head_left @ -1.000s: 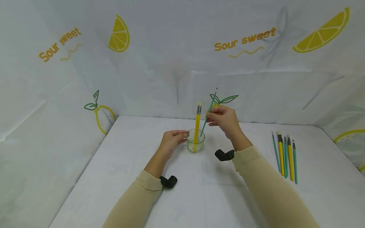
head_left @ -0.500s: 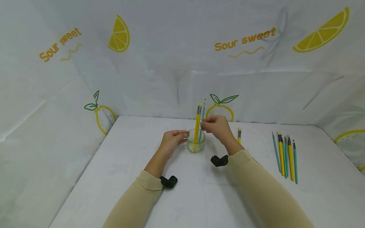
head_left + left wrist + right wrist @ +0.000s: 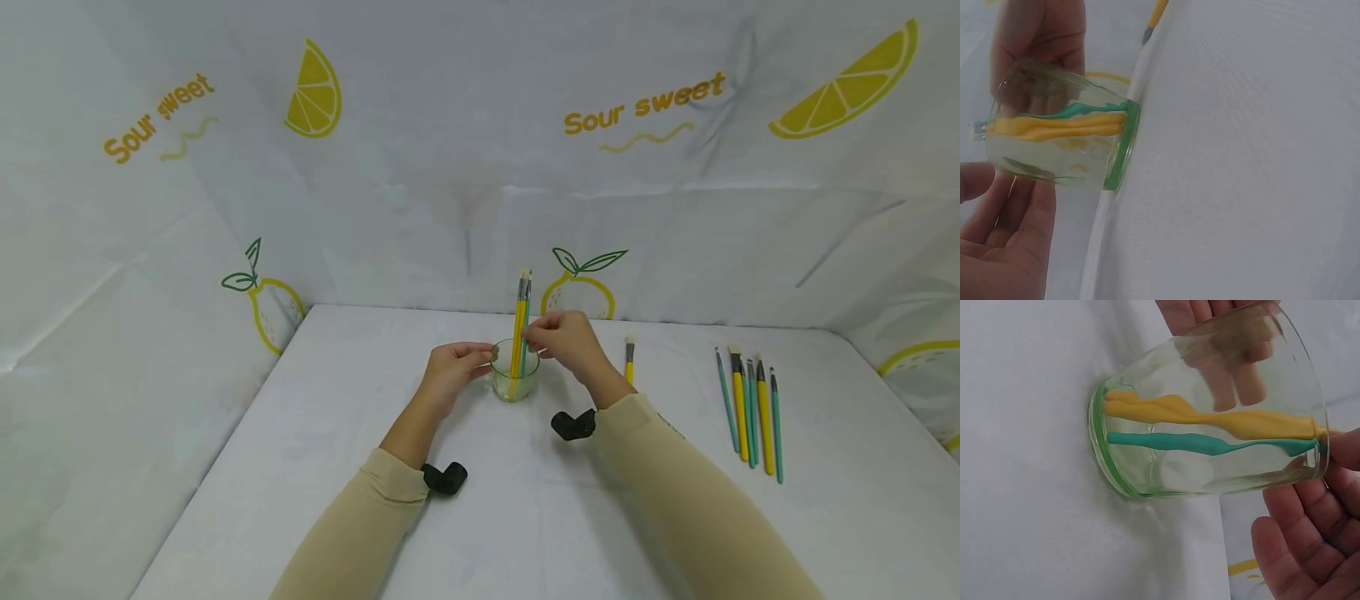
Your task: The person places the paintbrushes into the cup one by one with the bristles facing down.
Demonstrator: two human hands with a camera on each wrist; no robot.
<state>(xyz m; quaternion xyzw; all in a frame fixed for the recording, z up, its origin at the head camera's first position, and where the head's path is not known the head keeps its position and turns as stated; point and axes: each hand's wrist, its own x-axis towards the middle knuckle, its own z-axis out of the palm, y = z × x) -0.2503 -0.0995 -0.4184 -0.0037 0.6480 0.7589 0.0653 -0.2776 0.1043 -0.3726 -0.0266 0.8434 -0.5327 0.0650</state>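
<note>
A clear glass (image 3: 531,385) with a greenish tint stands upright on the white tabletop. Two yellow paintbrushes (image 3: 518,321) stand in it, bristles up. My left hand (image 3: 450,371) holds the glass at its left side, thumb near the rim. With thumb and fingertips my right hand (image 3: 573,342) pinches a teal paintbrush (image 3: 527,310) beside the yellow ones, its bristles up. Through the glass in the right wrist view, the teal handle (image 3: 1172,442) reaches down to near the base. The left wrist view shows the glass (image 3: 1085,169) between both hands.
Behind the right forearm lies a yellow paintbrush (image 3: 630,358), its lower part hidden. Farther right, several yellow and teal paintbrushes (image 3: 764,417) lie in a row, bristles away from me. A white cloth backdrop with lemon prints (image 3: 577,296) rises at the table's far edge.
My right hand has moved left and down, bringing the tilted teal paintbrush upright and lower into the glass, against the yellow ones. The left hand has stayed at the glass.
</note>
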